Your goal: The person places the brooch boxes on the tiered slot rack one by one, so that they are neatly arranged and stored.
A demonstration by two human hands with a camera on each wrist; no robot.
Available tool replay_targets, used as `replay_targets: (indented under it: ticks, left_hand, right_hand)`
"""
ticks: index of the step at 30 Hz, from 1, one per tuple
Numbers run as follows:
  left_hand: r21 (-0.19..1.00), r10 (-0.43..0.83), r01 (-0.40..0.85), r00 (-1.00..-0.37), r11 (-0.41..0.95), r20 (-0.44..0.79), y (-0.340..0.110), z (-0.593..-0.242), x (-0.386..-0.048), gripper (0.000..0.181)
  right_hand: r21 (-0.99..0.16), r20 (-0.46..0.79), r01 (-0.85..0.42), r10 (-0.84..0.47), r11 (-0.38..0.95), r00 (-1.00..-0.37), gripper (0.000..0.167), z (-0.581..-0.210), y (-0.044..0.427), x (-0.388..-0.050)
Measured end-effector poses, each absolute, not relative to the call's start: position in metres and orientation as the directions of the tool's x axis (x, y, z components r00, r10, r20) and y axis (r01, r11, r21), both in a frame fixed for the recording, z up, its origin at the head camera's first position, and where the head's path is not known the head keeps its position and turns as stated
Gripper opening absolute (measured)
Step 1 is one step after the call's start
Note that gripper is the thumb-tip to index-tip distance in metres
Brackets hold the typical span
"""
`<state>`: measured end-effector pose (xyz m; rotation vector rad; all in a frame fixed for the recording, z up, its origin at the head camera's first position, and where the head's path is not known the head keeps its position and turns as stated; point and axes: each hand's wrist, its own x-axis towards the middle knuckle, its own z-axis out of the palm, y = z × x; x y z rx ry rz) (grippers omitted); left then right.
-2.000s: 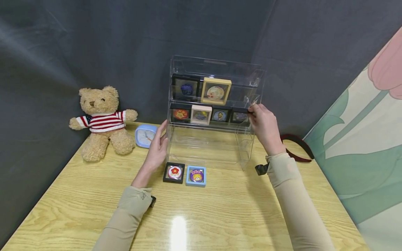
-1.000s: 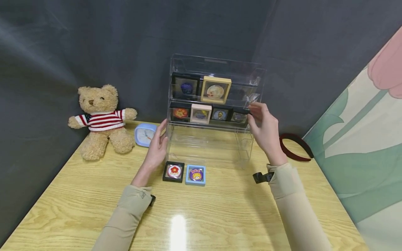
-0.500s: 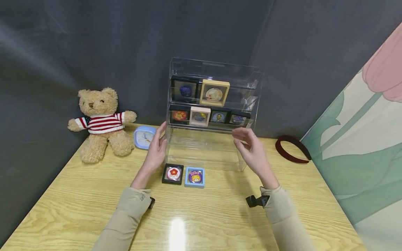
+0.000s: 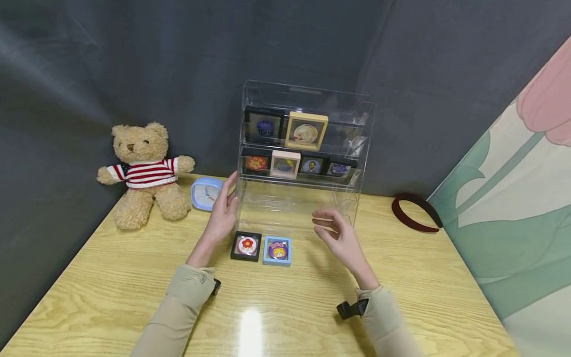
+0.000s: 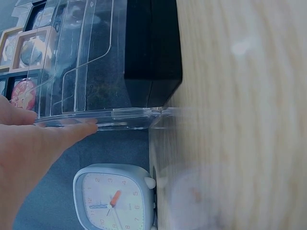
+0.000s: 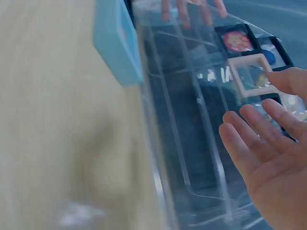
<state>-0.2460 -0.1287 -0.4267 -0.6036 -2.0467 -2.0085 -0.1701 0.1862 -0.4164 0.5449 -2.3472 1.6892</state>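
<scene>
A clear tiered display rack [image 4: 303, 182] stands at the middle of the table. My left hand [image 4: 221, 213] rests along its left side, fingers nearly straight. My right hand [image 4: 341, 242] hovers before the rack's lower right, fingers loosely bent and holding nothing. On an upper tier stand a black-framed badge [image 4: 264, 128] and a yellow-framed badge [image 4: 306, 131]. The tier below bears a pink-framed badge [image 4: 285, 164] among several black-framed ones. On the table before the rack lie a black frame with a red flower badge [image 4: 246, 246] and a light blue frame with a bear badge [image 4: 277, 251].
A teddy bear [image 4: 147, 171] in a striped shirt sits at the left. Beside it, a blue alarm clock [image 4: 205, 193] stands close to my left hand. A dark red headband [image 4: 415, 214] lies at the right. A dark curtain [image 4: 178, 59] hangs behind.
My right hand has let go at the right end of the lower filled tier and come down and left. A black-framed badge stays there. The left hand keeps its place.
</scene>
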Motion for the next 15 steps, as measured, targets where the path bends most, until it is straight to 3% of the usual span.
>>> replay_targets:
  ticks: [15]
  left_hand:
    - [0.901, 0.141, 0.433, -0.89, -0.036, 0.434, -0.129, -0.428, -0.246, 0.066]
  right_hand:
    - [-0.941, 0.195, -0.255, -0.262, 0.223, -0.945, 0.048, -0.46, 0.162, -0.158]
